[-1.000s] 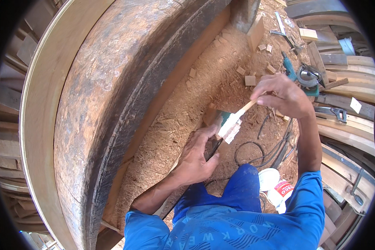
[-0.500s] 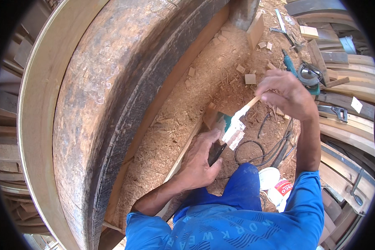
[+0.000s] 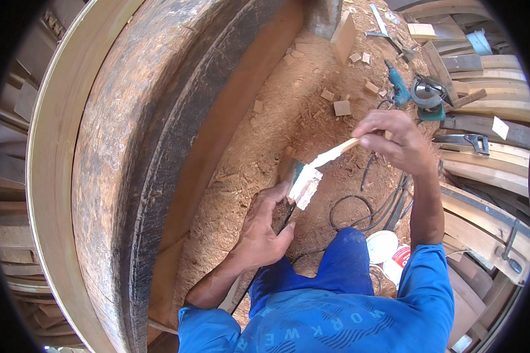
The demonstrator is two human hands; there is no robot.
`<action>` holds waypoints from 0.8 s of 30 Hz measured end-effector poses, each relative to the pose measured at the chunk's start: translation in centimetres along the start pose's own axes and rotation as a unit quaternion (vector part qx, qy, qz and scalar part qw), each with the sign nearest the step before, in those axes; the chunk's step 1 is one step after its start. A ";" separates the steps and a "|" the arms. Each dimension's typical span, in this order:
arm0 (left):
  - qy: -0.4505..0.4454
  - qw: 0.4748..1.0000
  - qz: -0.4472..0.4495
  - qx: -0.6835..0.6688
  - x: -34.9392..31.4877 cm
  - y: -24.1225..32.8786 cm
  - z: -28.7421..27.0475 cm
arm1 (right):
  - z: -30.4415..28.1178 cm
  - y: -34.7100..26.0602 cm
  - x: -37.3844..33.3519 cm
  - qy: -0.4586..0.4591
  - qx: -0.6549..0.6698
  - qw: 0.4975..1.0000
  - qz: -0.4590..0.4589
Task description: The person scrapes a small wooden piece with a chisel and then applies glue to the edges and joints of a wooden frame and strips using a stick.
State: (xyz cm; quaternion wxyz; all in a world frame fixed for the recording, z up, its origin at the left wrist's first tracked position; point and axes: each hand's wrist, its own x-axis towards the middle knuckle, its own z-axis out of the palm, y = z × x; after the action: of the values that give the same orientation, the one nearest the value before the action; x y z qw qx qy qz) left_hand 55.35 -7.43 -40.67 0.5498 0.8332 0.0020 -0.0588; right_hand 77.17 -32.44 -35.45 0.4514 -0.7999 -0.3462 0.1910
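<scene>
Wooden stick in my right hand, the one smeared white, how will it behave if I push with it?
The wooden stick is probably fairly stiff: its bare part looks like solid wood. It's likely light, being slim beside your right hand. The lower end may be slippery, given its white coating.

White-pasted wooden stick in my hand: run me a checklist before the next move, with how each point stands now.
1. Stick grip: ok. The right hand pinches the pale wooden stick near its bare end.
2. Paste on the stick: ok. White paste coats it below the bare end.
3. Tip position: cannot tell. It blends into the white-coated piece just beyond the left hand.
4. Left hand's hold: cannot tell. The hand covers much of what it grips.
5. Teal-and-silver circular saw clear of the hands: ok. It lies apart from both.
6. White tub with red label unobstructed: not ok. The blue sleeve partly hides it.
</scene>
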 end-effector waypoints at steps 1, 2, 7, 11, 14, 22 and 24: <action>0.000 1.000 0.001 0.002 0.0 -0.1 0.1 | 0.5 0.3 0.1 0.002 0.000 1.000 -0.001; 0.002 1.000 0.014 0.000 -0.1 -0.4 0.2 | 1.3 1.1 0.3 -0.021 -0.006 0.999 -0.025; 0.001 0.999 0.034 0.008 0.1 -0.5 0.2 | -0.6 1.8 -1.4 -0.062 -0.102 0.985 -0.123; 0.005 1.000 0.022 0.000 -0.1 -0.4 0.9 | -1.8 -2.4 -1.8 -0.003 -0.019 1.000 0.002; 0.015 0.999 0.040 0.016 -0.1 -0.1 1.6 | -1.5 -4.5 0.5 -0.058 -0.148 0.982 -0.098; 0.022 0.997 0.064 0.027 0.0 0.0 1.7 | 0.5 -7.3 2.9 -0.165 -0.243 0.949 -0.111; 0.020 0.998 0.056 0.018 -0.1 -0.1 1.6 | 0.7 -7.5 3.0 -0.164 -0.240 0.950 -0.115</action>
State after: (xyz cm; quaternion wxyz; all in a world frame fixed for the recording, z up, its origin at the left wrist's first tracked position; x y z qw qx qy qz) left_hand 55.10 -8.83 -41.32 0.5369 0.8429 -0.0345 -0.0113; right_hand 75.95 -27.23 -29.40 0.2017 -0.7970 -0.5411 0.1772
